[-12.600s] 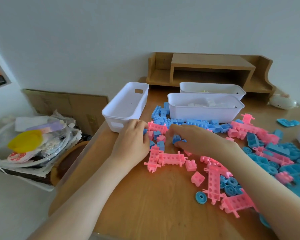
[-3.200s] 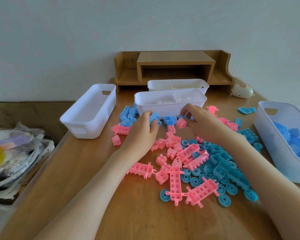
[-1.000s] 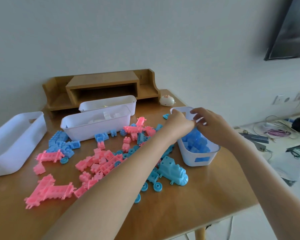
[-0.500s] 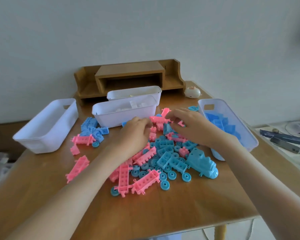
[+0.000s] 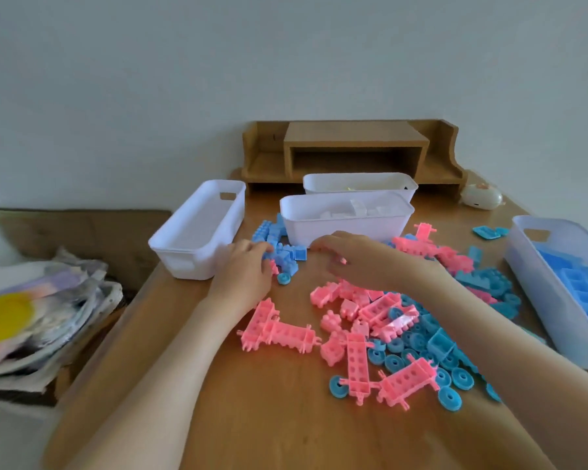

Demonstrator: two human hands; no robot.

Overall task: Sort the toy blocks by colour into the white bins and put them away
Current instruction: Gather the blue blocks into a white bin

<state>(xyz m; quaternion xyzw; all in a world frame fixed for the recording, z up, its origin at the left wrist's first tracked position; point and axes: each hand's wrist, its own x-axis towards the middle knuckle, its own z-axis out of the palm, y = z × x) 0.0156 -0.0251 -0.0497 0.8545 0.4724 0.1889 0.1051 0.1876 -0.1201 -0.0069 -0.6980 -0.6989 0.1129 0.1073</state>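
Pink blocks (image 5: 353,320) and blue blocks and wheels (image 5: 431,344) lie mixed on the wooden table (image 5: 269,418). A small heap of blue blocks (image 5: 280,247) sits between the empty white bin (image 5: 197,232) and the bin of white blocks (image 5: 347,217). My left hand (image 5: 245,273) rests on that heap, its fingertips curled around blue pieces. My right hand (image 5: 353,259) hovers just right of the heap, fingers bent down; its palm is hidden. At the far right, a white bin (image 5: 557,300) holds blue blocks.
A fourth white bin (image 5: 360,183) stands behind, in front of a wooden desk shelf (image 5: 353,147). A small white toy (image 5: 482,196) sits at the back right. Bagged clutter (image 5: 31,317) is piled off the table's left edge.
My view has swung left. Both hands have moved from the middle pile to the blue heap beside the empty bin.
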